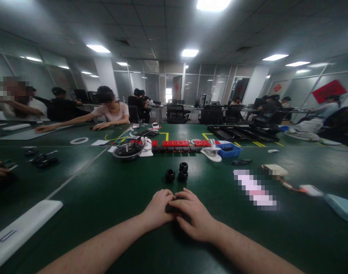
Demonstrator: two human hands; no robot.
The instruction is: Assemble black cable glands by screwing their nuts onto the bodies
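My left hand (159, 207) and my right hand (195, 213) come together low over the green table (119, 213). Between them is a small black part (171, 208), mostly hidden by the fingers, so its kind cannot be made out. The left fingers close round it from one side, and the right fingers curl over it from the other. Just beyond the hands stand three glossy black ring-shaped pieces: one on the left (170, 175), one on the right (183, 175), and another (183, 166) right behind that one.
Farther off are a row of red and black blocks (175, 144), a blue bin (229, 150), a white stand (212, 152) and a clear bowl of black pieces (127, 150). A long white box (28, 232) lies at left. A co-worker (114, 110) sits across the table.
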